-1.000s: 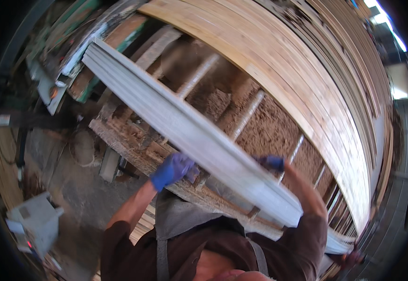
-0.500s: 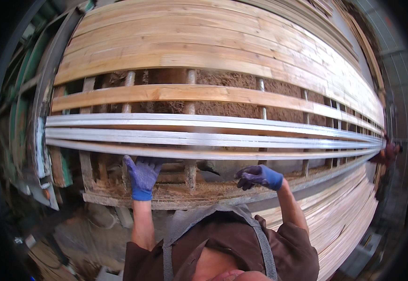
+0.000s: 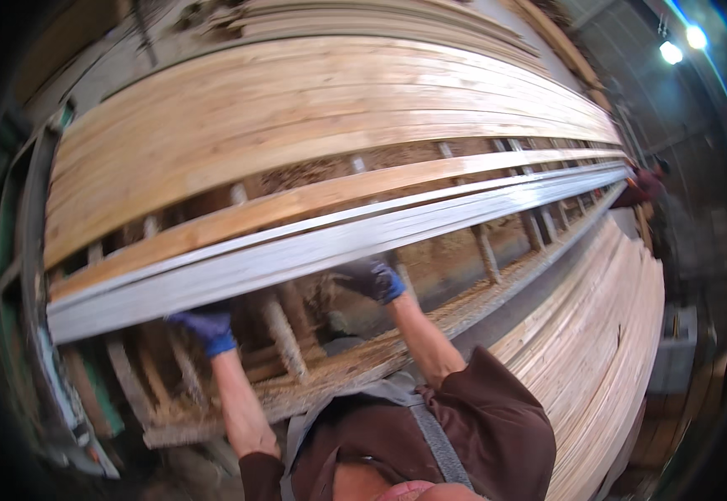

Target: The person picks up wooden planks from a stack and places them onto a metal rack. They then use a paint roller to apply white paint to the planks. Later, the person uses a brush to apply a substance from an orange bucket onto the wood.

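My left hand (image 3: 206, 327), in a blue and purple glove, is at the near edge of long white-faced boards (image 3: 263, 259). The board edge and blur hide its fingertips. To its right my right hand (image 3: 373, 278), gloved alike, reaches to the same edge with its palm side low; its fingers are smeared and partly under the edge. The white-faced boards lie side by side across the rollers. Just beyond them runs a bare wooden board (image 3: 296, 204).
A wide row of planks (image 3: 296, 108) covers the far side. Metal rollers (image 3: 280, 330) cross the sawdust-covered frame (image 3: 338, 380). A stack of boards (image 3: 580, 342) stands at right. A person (image 3: 643, 185) is at the boards' far end.
The white-faced boards have come closer together, narrowing the gaps between them. Both hands have moved up to their near edge, the right one leftward. The view has turned.
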Demonstrator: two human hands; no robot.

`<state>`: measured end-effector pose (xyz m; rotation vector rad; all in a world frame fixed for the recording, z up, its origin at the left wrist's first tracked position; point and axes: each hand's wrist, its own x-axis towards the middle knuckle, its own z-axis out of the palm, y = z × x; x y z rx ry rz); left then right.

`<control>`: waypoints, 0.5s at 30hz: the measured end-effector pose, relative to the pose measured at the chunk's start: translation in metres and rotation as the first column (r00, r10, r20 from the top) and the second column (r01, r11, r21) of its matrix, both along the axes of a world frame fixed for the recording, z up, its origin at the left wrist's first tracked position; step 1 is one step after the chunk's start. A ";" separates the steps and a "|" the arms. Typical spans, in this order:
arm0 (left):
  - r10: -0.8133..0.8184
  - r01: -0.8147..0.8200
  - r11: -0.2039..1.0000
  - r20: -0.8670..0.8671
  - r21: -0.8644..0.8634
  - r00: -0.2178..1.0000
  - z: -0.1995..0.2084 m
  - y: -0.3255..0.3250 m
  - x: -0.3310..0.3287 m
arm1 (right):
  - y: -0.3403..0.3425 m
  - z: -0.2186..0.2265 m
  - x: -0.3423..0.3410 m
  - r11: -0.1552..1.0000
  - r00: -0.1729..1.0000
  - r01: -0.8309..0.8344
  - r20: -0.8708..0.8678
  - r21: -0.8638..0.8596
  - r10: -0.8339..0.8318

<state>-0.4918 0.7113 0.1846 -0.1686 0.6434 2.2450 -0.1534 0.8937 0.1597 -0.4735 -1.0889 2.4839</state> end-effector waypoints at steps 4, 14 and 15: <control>0.009 -0.010 1.000 0.043 0.028 0.999 -0.001 -0.003 0.003 | 0.002 -0.014 -0.005 0.937 0.971 -0.004 -0.227 -0.349 -0.080; 0.180 -0.186 0.976 -0.065 -0.113 0.982 0.044 0.015 0.017 | -0.012 0.004 -0.012 0.911 0.972 0.144 -0.117 -0.388 -0.204; 0.233 -0.234 0.963 -0.024 -0.132 0.972 0.045 0.017 0.019 | -0.011 0.007 -0.012 0.906 0.968 0.138 -0.141 -0.400 -0.209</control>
